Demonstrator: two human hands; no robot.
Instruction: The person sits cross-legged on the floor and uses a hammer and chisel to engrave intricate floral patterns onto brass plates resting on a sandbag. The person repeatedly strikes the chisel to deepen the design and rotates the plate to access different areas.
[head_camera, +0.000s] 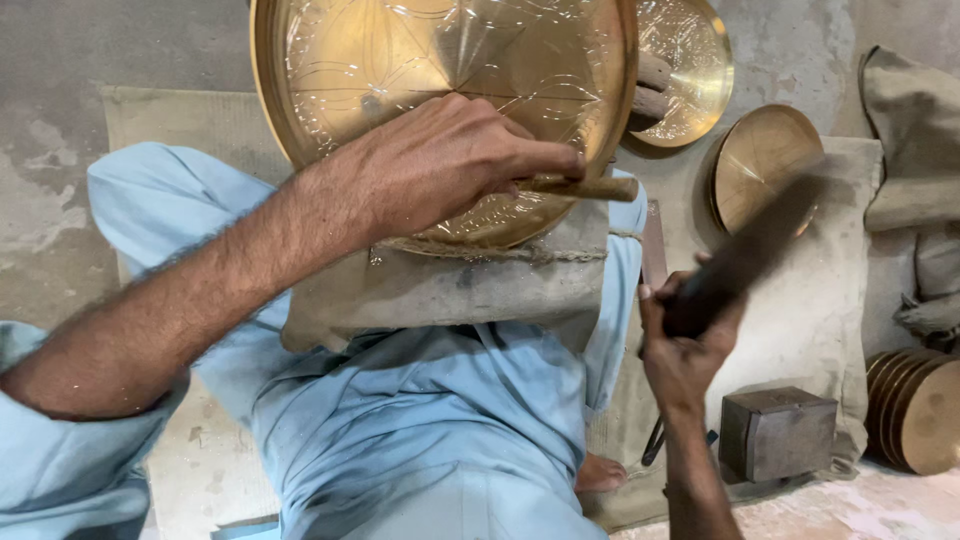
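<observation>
The left hand (440, 165) is closed on a thin wooden-handled chisel (585, 187) against the large round engraved brass tray (330, 60); the right hand (690, 345) grips a dark blurred hammer (745, 255). Petal lines are cut; the rim looks partly plain.

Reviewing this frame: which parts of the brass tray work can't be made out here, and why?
- Head view: the large brass tray is cut off by the top edge.
- The punch tip is hidden under the left hand.
- The dark striking tool in the right hand is motion-blurred; its head shape is unclear.
- The stacked discs are cut by the right edge.
</observation>
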